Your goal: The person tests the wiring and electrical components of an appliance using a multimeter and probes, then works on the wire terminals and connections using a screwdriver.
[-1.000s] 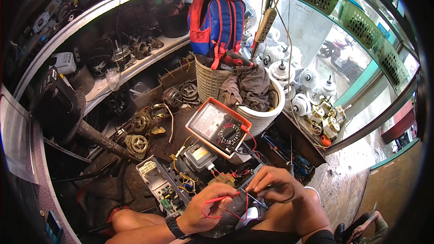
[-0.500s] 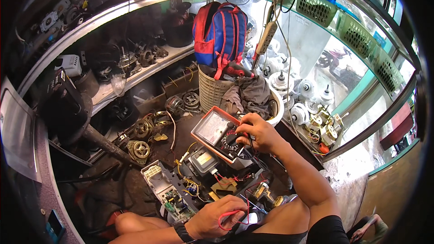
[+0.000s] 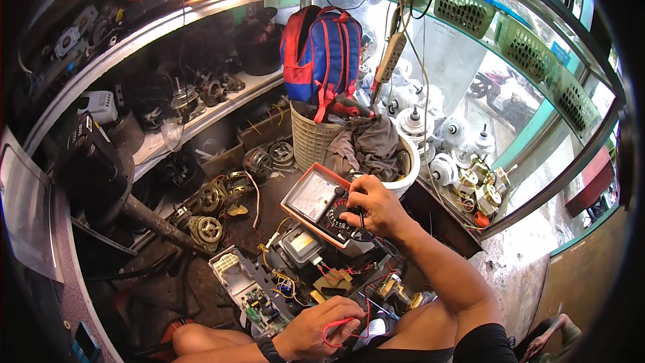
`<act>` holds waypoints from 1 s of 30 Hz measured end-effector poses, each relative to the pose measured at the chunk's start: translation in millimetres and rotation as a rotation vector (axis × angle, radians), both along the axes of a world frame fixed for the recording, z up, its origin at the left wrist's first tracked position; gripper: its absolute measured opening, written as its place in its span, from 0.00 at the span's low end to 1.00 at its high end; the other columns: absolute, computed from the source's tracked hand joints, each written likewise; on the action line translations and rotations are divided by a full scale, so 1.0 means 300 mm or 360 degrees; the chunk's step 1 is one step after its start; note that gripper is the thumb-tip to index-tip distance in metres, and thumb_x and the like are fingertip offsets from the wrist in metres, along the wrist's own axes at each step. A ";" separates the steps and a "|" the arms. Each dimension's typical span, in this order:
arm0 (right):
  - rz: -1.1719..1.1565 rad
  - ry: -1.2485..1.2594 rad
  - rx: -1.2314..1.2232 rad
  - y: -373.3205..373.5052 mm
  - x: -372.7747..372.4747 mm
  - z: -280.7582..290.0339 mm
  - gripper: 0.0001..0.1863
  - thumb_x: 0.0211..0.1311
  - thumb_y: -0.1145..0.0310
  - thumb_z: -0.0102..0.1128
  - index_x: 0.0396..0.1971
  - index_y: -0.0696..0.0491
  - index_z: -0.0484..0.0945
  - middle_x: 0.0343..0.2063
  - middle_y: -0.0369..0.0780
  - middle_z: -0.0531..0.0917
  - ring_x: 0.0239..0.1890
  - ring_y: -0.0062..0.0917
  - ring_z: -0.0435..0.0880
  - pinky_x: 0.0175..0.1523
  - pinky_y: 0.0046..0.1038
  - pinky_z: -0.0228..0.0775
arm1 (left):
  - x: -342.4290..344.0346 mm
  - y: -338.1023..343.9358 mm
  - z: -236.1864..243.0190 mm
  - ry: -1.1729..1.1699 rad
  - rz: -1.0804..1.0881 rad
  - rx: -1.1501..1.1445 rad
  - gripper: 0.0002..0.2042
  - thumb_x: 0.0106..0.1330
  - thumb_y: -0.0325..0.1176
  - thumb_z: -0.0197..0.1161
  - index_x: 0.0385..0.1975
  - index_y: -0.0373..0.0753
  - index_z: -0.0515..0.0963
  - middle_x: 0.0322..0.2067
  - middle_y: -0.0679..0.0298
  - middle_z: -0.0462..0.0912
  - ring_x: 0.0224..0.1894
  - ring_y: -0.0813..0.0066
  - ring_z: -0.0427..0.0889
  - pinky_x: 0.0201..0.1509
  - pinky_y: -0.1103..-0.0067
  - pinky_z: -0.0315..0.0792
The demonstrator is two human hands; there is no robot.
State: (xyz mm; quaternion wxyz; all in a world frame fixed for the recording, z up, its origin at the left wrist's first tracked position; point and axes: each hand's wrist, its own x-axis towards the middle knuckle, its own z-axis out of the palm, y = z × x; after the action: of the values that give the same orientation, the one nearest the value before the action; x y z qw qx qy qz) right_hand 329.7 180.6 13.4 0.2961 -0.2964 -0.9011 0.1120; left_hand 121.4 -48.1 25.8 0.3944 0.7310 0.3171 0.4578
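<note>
Multimeter (image 3: 314, 196), one, orange-edged, lying tilted just on the person's side of the white tub (image 3: 409, 156). Right hand (image 3: 376, 207), also just this side of the white tub: fingers bent over the meter's single dial (image 3: 336, 215), thumb at its edge (whether the knob is truly pinched, I cannot tell). Left hand (image 3: 317, 328), well apart from the white tub toward the person: closed around one red lead (image 3: 325, 336), which makes a loop; one dark wristband (image 3: 267, 348) at that wrist. Nearer the person than the white tub and to its left: one grey metal box (image 3: 300, 245) and one circuit board (image 3: 259, 302). Inside the white tub: brownish-grey cloth (image 3: 376, 138), number of pieces unclear. Directly left of the white tub: one pale basket (image 3: 308, 136), topped by one red-and-blue backpack (image 3: 322, 54). Farther left of the white tub: at least four round motor parts (image 3: 205, 230). Right of the white tub: at least four white shafted units (image 3: 454, 132), closely grouped.
</note>
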 end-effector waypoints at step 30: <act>0.0584 0.0496 -0.1322 -0.449 0.187 0.157 0.09 0.65 0.75 0.72 0.43 0.55 0.82 0.44 0.42 0.84 0.48 0.32 0.86 0.55 0.33 0.78 | -0.008 0.051 -0.042 -0.0766 0.0179 -0.0887 0.11 0.81 0.29 0.60 0.56 0.32 0.80 0.55 0.57 0.83 0.58 0.69 0.83 0.64 0.75 0.75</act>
State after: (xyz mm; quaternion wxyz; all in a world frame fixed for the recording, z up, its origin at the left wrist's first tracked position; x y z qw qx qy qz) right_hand 385.7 45.9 60.4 0.2595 -0.2053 -0.7624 0.5560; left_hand 119.0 -32.8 13.3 0.6159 0.4485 0.3674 0.5334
